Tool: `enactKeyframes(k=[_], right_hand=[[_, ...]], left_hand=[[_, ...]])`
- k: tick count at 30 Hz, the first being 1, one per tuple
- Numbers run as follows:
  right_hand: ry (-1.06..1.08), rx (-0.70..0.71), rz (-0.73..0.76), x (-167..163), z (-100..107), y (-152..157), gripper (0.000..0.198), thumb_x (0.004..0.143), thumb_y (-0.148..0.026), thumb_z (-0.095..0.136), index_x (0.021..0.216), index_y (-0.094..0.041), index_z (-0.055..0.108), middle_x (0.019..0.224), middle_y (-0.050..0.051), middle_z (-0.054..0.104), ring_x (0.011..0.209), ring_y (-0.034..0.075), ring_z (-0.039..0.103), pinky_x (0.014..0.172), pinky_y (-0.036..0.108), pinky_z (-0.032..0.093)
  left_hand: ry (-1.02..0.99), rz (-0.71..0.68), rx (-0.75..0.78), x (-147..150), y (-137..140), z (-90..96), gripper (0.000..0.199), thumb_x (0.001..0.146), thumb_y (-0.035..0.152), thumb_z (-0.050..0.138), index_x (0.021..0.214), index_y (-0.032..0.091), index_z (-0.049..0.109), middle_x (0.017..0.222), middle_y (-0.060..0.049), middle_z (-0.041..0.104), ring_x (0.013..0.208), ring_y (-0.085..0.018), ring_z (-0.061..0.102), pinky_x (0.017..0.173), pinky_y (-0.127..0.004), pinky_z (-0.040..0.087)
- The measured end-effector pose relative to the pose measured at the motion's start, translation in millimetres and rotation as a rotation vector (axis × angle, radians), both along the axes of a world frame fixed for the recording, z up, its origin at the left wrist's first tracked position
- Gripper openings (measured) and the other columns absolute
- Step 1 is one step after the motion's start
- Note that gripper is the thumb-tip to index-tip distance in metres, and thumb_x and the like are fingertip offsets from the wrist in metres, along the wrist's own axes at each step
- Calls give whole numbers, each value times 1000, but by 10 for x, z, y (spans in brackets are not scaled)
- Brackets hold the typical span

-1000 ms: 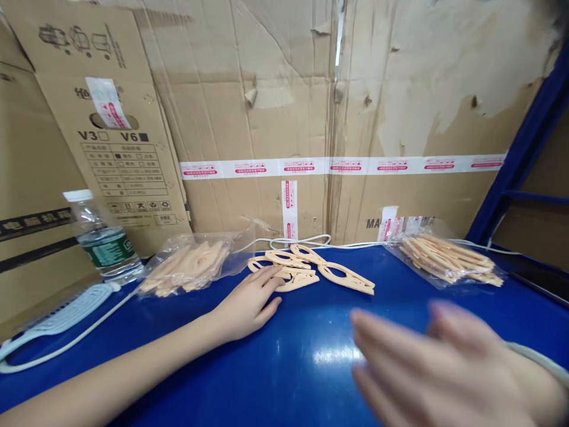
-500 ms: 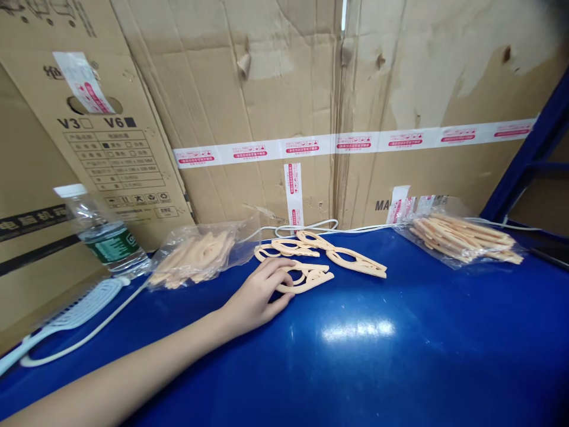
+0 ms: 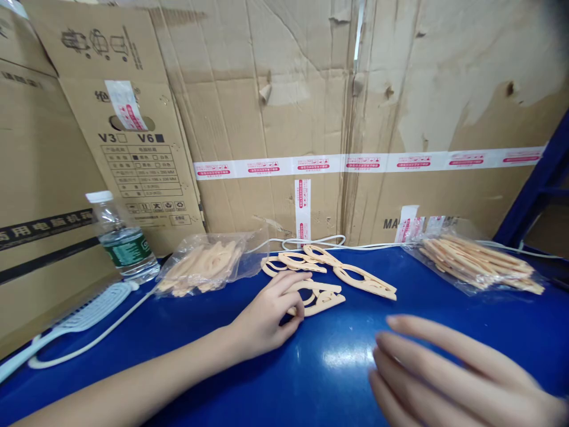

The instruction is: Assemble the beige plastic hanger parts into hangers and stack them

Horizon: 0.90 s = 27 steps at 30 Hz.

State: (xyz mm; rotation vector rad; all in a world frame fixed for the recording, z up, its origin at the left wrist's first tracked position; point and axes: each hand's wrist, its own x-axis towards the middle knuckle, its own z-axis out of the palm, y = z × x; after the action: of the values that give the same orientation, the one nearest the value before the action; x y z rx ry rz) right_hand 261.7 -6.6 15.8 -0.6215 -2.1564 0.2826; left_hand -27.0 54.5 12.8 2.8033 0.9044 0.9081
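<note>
In the head view, your right hand (image 3: 453, 379) is back in sight above the surface (image 3: 249, 391), fingers loosely extended, nothing visible in its grip. Your left hand (image 3: 269, 314) has thumb and curled forefinger pinched on the nearest beige piece (image 3: 323, 305), just in front of the other beige pieces (image 3: 373, 286). So both hands are in play now, one occupied, one seemingly free.
</note>
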Motion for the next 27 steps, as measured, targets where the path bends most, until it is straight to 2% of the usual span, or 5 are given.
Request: enactKeyframes(k=[4,8,17,21,27], right_hand=[[-326,78,-137,-193,6,376,48,89,-22,53,137,-23,51,135,12,57,123,31,53,102,52,47],[-214,-221,-263,-229,-199,595,57,92,-31,48,145,-16,34,136,16,54,115,27,57,99,50,48],[-97,-519,-84,-309,-92,433,7,87,-24,56,86,-21,62,85,2,64,80,19,58,74,32,45],[-20,-646,-28,-340,-78,357,14,91,-31,55,83,-20,58,76,-1,56,70,15,51,63,27,39],[153,-773,36,-345,-138,376,28,91,-46,56,85,-19,54,76,0,53,70,14,48,64,26,38]], left_hand=[[-15,-16,59,62,-69,-19,16,86,4,53,86,19,60,133,-11,56,125,-26,50,106,-47,41],[-51,-92,77,108,-118,-28,25,87,0,49,101,18,60,128,-13,53,121,-23,53,101,-40,47],[-152,1,5,183,-250,-54,51,89,7,53,138,20,42,119,-12,56,108,-21,58,91,-34,53],[-136,42,-33,188,-309,-40,29,96,16,50,124,22,52,100,-5,68,86,-18,66,77,-29,53],[-309,146,-254,193,-328,-8,19,99,22,43,115,24,54,98,-1,69,87,-15,67,78,-25,49]])
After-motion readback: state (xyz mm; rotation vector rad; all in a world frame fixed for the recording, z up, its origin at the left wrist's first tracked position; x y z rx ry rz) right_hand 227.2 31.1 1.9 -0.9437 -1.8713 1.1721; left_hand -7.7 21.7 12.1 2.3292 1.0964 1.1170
